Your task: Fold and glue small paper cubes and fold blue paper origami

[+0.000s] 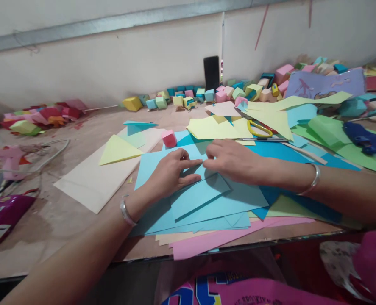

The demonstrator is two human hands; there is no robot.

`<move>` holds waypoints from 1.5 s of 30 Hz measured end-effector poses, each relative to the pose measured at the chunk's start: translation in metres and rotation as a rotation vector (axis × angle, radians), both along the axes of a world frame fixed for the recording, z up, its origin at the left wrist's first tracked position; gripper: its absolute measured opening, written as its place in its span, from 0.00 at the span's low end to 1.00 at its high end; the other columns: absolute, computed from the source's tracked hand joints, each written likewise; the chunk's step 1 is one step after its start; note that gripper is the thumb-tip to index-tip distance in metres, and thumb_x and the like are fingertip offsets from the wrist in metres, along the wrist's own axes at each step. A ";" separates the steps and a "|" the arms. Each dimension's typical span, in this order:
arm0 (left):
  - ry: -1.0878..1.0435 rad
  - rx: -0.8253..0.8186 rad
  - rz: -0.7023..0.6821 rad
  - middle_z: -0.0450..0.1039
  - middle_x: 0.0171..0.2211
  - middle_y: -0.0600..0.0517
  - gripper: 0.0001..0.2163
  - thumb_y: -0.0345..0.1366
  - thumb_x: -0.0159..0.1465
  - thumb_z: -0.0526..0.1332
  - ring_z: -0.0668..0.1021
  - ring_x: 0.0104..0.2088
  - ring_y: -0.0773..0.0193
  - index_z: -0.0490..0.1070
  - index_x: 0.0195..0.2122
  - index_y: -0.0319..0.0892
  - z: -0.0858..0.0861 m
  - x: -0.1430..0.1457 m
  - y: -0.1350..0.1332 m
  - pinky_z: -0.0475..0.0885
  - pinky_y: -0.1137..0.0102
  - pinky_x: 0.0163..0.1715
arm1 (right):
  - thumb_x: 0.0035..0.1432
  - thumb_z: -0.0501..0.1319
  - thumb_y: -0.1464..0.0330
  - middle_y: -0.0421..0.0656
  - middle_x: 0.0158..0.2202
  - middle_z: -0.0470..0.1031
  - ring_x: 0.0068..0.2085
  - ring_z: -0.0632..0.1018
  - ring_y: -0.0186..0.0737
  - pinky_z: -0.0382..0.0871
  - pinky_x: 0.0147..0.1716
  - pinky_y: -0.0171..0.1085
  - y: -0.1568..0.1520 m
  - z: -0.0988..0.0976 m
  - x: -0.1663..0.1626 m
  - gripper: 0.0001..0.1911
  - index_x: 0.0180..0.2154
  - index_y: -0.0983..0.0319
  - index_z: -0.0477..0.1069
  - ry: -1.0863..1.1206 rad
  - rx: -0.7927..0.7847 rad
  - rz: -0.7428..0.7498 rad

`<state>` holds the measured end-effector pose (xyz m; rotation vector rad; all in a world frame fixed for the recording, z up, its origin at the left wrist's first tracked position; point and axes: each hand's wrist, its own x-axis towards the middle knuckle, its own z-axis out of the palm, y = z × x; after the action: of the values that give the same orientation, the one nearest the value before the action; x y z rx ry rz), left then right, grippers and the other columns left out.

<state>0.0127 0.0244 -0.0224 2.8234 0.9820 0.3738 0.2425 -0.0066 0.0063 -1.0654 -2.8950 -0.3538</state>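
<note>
My left hand (177, 171) rests on the light blue paper, its index finger and thumb stretched out and apart. Under its thumb lies a folded light blue sheet (200, 197), on top of more light blue paper (248, 199). Close to the left index fingertip, my right hand (228, 160) has its fingers curled and pressed together at the far edge of the folded sheet. What its fingertips pinch is partly hidden. A small pink paper cube (169, 138) sits just beyond my left hand.
Yellow-handled scissors (260, 129) lie on paper behind my right hand. A blue glue gun (367, 136) is at right, a pink glue gun (8, 156) and purple stapler-like tool (8, 216) at left. A phone (211, 73) leans against the wall among several paper cubes (160, 102).
</note>
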 end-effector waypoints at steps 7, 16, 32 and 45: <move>0.025 0.024 -0.005 0.67 0.40 0.47 0.22 0.49 0.62 0.64 0.71 0.38 0.57 0.73 0.56 0.48 -0.001 -0.002 0.000 0.68 0.63 0.39 | 0.62 0.57 0.74 0.48 0.35 0.72 0.40 0.70 0.46 0.52 0.29 0.40 -0.040 -0.008 -0.016 0.08 0.35 0.64 0.76 -0.182 0.036 0.163; 0.048 0.019 0.017 0.68 0.42 0.46 0.22 0.49 0.63 0.63 0.72 0.39 0.57 0.72 0.56 0.49 0.002 -0.001 -0.004 0.69 0.61 0.41 | 0.53 0.59 0.79 0.51 0.27 0.72 0.34 0.72 0.51 0.54 0.30 0.45 -0.052 0.008 -0.012 0.09 0.26 0.64 0.75 -0.475 0.015 -0.253; 0.148 -0.197 -0.168 0.65 0.51 0.41 0.32 0.58 0.60 0.61 0.71 0.46 0.52 0.65 0.62 0.50 0.021 -0.023 0.011 0.69 0.59 0.47 | 0.57 0.61 0.76 0.48 0.30 0.72 0.37 0.69 0.46 0.46 0.27 0.40 -0.031 -0.007 -0.011 0.09 0.26 0.63 0.73 -0.148 -0.054 0.043; 0.113 -0.370 -0.302 0.65 0.54 0.42 0.32 0.53 0.57 0.67 0.69 0.54 0.51 0.65 0.62 0.52 0.038 -0.033 0.016 0.67 0.56 0.56 | 0.67 0.50 0.75 0.48 0.34 0.72 0.37 0.67 0.45 0.48 0.28 0.41 -0.046 -0.015 -0.023 0.13 0.45 0.63 0.72 -0.057 0.065 0.122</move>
<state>-0.0201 0.0402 0.0151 2.6105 0.5540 -0.0036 0.2193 -0.0526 -0.0092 -0.8785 -2.9580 -0.4761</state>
